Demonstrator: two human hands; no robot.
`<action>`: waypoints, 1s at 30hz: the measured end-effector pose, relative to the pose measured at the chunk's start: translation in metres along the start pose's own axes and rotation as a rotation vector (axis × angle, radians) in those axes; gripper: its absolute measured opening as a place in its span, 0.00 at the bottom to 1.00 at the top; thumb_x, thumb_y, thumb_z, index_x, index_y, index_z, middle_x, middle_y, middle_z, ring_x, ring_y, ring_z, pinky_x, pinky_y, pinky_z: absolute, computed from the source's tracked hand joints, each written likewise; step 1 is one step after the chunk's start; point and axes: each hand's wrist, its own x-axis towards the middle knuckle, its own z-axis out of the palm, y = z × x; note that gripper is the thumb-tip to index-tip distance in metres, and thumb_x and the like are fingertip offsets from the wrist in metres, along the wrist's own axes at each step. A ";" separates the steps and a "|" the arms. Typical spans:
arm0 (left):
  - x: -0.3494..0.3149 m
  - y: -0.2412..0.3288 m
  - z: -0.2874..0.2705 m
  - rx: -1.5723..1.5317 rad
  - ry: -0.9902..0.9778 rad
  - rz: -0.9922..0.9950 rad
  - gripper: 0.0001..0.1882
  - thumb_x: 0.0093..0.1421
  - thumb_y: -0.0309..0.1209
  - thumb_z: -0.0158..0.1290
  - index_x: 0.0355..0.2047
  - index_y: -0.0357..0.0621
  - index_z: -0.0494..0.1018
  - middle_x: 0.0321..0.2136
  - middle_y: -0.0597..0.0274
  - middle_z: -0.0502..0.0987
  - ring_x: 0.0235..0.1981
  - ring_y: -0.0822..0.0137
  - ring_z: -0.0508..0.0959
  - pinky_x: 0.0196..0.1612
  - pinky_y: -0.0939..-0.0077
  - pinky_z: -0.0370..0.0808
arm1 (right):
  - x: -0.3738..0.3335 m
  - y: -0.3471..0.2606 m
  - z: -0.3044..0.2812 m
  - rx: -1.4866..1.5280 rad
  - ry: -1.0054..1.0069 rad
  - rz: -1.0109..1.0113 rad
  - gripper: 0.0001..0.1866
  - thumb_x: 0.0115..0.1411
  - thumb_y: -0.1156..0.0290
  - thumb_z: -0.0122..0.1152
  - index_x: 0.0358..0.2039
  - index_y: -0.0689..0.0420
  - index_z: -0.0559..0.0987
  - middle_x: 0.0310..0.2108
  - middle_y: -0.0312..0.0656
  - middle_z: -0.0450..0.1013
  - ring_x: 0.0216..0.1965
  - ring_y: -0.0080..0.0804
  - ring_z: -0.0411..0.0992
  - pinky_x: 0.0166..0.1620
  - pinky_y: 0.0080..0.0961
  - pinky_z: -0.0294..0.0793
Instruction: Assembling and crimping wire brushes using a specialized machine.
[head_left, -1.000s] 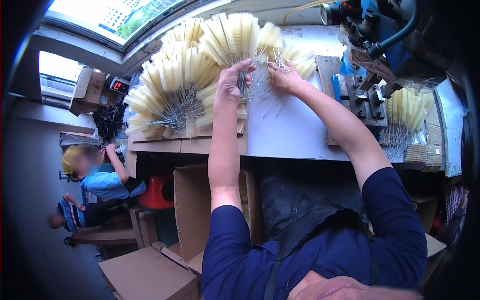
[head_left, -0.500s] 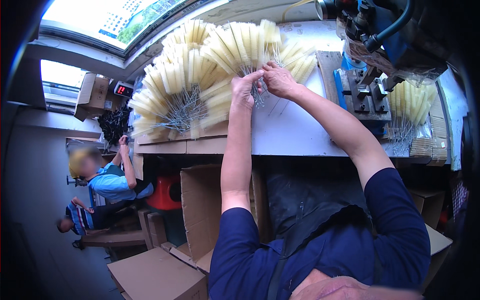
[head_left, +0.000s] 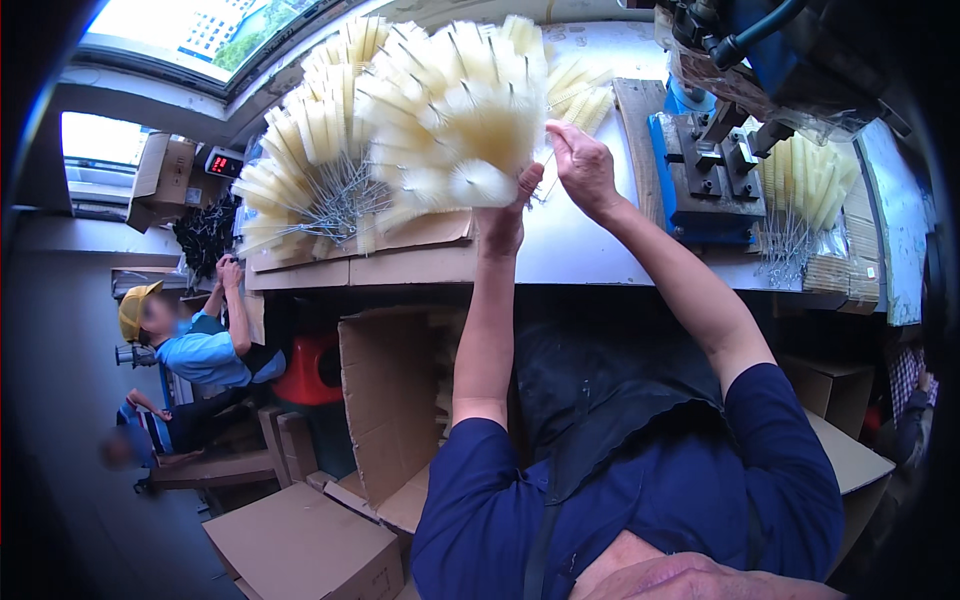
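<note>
The left hand is wrapped around a bundle of pale bristle brushes, its thumb up along the near side and its other fingers mostly hidden; the bristle ends fan out above it. Just right of it, the right hand has its fingers curled inward close to the bundle's edge; whether it pinches a wire, I cannot tell. Left of both hands, a heap of similar brushes lies with twisted wire stems on the worktop. Beyond the right hand are more brushes; to its right stands a metal clamping fixture.
</note>
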 end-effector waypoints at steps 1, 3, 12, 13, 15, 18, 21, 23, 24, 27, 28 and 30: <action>-0.016 -0.015 0.005 0.006 -0.019 -0.081 0.18 0.56 0.26 0.66 0.45 0.41 0.72 0.33 0.68 0.76 0.32 0.75 0.75 0.35 0.80 0.74 | -0.011 -0.003 -0.015 0.218 -0.030 0.253 0.13 0.68 0.73 0.48 0.47 0.62 0.77 0.41 0.47 0.80 0.37 0.35 0.80 0.40 0.28 0.81; -0.043 -0.040 0.010 0.025 -0.014 -0.148 0.15 0.58 0.28 0.65 0.43 0.41 0.72 0.30 0.67 0.75 0.29 0.75 0.75 0.32 0.81 0.74 | -0.031 -0.012 -0.038 0.499 -0.090 0.555 0.13 0.69 0.72 0.48 0.49 0.63 0.76 0.38 0.43 0.78 0.34 0.27 0.79 0.36 0.23 0.80; -0.104 -0.030 0.047 -0.074 -0.043 -0.300 0.06 0.66 0.30 0.56 0.37 0.42 0.72 0.25 0.65 0.72 0.22 0.73 0.71 0.33 0.72 0.77 | -0.053 -0.030 -0.096 0.323 -0.126 0.408 0.22 0.68 0.64 0.58 0.54 0.67 0.72 0.42 0.44 0.78 0.42 0.26 0.76 0.47 0.23 0.76; -0.116 -0.027 0.052 -0.117 -0.113 -0.317 0.06 0.66 0.31 0.56 0.38 0.42 0.72 0.25 0.65 0.72 0.22 0.73 0.71 0.33 0.71 0.77 | -0.049 -0.035 -0.100 0.444 -0.159 0.501 0.22 0.68 0.61 0.58 0.53 0.66 0.72 0.41 0.43 0.78 0.43 0.25 0.76 0.47 0.23 0.76; -0.139 -0.021 0.059 -0.187 -0.192 -0.381 0.09 0.67 0.32 0.55 0.42 0.43 0.70 0.25 0.64 0.72 0.22 0.72 0.71 0.35 0.70 0.77 | -0.047 -0.037 -0.107 0.624 -0.174 0.625 0.22 0.68 0.56 0.58 0.49 0.64 0.75 0.40 0.40 0.78 0.41 0.20 0.74 0.46 0.21 0.75; -0.162 -0.008 0.071 -0.306 -0.154 -0.447 0.09 0.68 0.34 0.54 0.42 0.43 0.71 0.26 0.64 0.72 0.23 0.72 0.72 0.35 0.70 0.77 | -0.061 -0.037 -0.119 0.719 -0.213 0.647 0.22 0.68 0.54 0.57 0.47 0.64 0.76 0.39 0.38 0.77 0.39 0.19 0.73 0.45 0.19 0.74; -0.170 -0.001 0.082 -0.356 -0.113 -0.509 0.09 0.68 0.34 0.53 0.40 0.41 0.70 0.26 0.63 0.73 0.23 0.72 0.72 0.34 0.70 0.77 | -0.076 -0.039 -0.119 0.779 -0.108 0.577 0.20 0.68 0.59 0.55 0.45 0.66 0.77 0.35 0.39 0.77 0.35 0.21 0.72 0.41 0.20 0.73; -0.179 -0.001 0.090 -0.401 -0.113 -0.543 0.10 0.68 0.35 0.53 0.41 0.41 0.70 0.27 0.63 0.74 0.24 0.72 0.73 0.35 0.69 0.78 | -0.087 -0.039 -0.127 0.757 -0.026 0.567 0.18 0.67 0.64 0.54 0.45 0.69 0.78 0.31 0.41 0.78 0.31 0.24 0.73 0.38 0.22 0.74; -0.183 0.002 0.095 -0.391 -0.113 -0.533 0.09 0.68 0.33 0.54 0.41 0.41 0.70 0.27 0.63 0.74 0.24 0.72 0.74 0.36 0.69 0.79 | -0.089 -0.038 -0.133 0.751 -0.026 0.567 0.18 0.67 0.64 0.54 0.45 0.69 0.78 0.31 0.41 0.78 0.31 0.24 0.73 0.38 0.22 0.74; -0.191 0.015 0.111 -0.400 -0.104 -0.520 0.08 0.66 0.30 0.55 0.40 0.40 0.70 0.29 0.62 0.76 0.27 0.71 0.77 0.36 0.68 0.80 | -0.090 -0.037 -0.151 0.755 0.204 0.724 0.17 0.68 0.64 0.52 0.41 0.68 0.78 0.29 0.38 0.76 0.27 0.21 0.72 0.32 0.22 0.73; -0.192 0.018 0.115 -0.413 -0.095 -0.516 0.07 0.65 0.28 0.56 0.40 0.40 0.70 0.29 0.61 0.76 0.28 0.71 0.78 0.36 0.68 0.80 | -0.090 -0.041 -0.156 0.747 0.204 0.725 0.17 0.68 0.64 0.52 0.41 0.68 0.78 0.29 0.38 0.76 0.27 0.21 0.72 0.32 0.22 0.73; -0.192 0.023 0.121 -0.355 -0.098 -0.540 0.08 0.64 0.25 0.57 0.40 0.40 0.70 0.30 0.61 0.76 0.28 0.70 0.78 0.35 0.68 0.81 | -0.090 -0.049 -0.164 0.741 0.245 0.662 0.15 0.70 0.63 0.53 0.40 0.64 0.78 0.32 0.35 0.76 0.30 0.14 0.72 0.29 0.17 0.75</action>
